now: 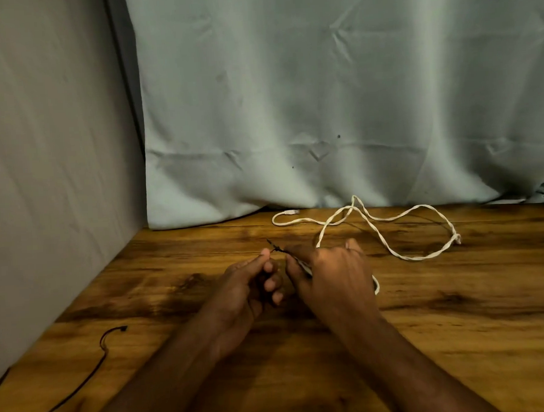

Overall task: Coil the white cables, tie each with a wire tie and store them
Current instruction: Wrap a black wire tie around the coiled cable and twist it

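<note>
A white cable (388,220) lies in loose loops across the far half of the wooden table (458,306), its plug end (291,212) near the curtain. One strand runs down under my right hand (334,272), and a bit of white cable (376,284) shows at that hand's right edge. My right hand grips the cable, most of it hidden by the fingers. A thin dark wire tie (276,248) sticks up between both hands. My left hand (252,282) pinches the tie's end between thumb and forefinger.
A thin black wire (84,382) curves along the table's near left, beside the grey cloth wall (52,185). A pale green curtain (321,93) hangs along the table's back edge.
</note>
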Demonstrator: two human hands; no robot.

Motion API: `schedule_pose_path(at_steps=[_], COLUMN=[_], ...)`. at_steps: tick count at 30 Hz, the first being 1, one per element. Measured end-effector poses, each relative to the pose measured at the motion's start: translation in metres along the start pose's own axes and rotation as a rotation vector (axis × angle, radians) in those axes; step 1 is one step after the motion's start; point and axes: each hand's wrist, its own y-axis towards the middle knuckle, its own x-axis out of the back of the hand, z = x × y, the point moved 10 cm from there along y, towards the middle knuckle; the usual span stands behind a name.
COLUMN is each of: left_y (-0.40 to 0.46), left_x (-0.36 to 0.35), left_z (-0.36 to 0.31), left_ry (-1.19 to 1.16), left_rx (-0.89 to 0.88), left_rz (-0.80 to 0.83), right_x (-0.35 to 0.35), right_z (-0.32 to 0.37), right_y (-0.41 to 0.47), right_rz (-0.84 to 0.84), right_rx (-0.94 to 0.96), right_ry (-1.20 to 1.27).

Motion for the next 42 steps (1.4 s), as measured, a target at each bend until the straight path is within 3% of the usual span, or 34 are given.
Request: schedule_pose_path(at_steps=[5,9,19,25,31,38,42], left_y=[-0.001,-0.005,-0.003,-0.001,-0.003,-0.005,-0.010], left_x=[0.009,0.024,0.031,0.029,0.033,0.035,0.032], left_z=[-0.011,-0.026,-0.027,-0.028,-0.030,-0.039,-0.051], left_ry=[0.152,0.231,0.262,0.137,0.087,0.108,0.290], left_rx=[-0.093,-0.203,-0.160,-0.195,-0.240,-0.326,-0.444], left_rz=[-0.111,-0.247,-0.198,-0.163,-0.213,-0.280,-0.310], right_x=[-0.006,-0.017,-0.048,-0.055,-0.065,-0.068,-0.072], right_z=[-0.003,-0.009,-0.014,-0.016,-0.016,-0.002,-0.005], right_y=[-0.001,-0.002,-0.008,-0.010,-0.014,-0.016,-0.019], right_rz=[0.083,0.159,0.306,0.364,0.409,0.473,0.472], right_rx=[-0.028,-0.083,-0.245,-0.386,-0.508,-0.472,-0.520], right_ry=[0.123,0.373,0.906,1.172,1.326,1.413,1.396])
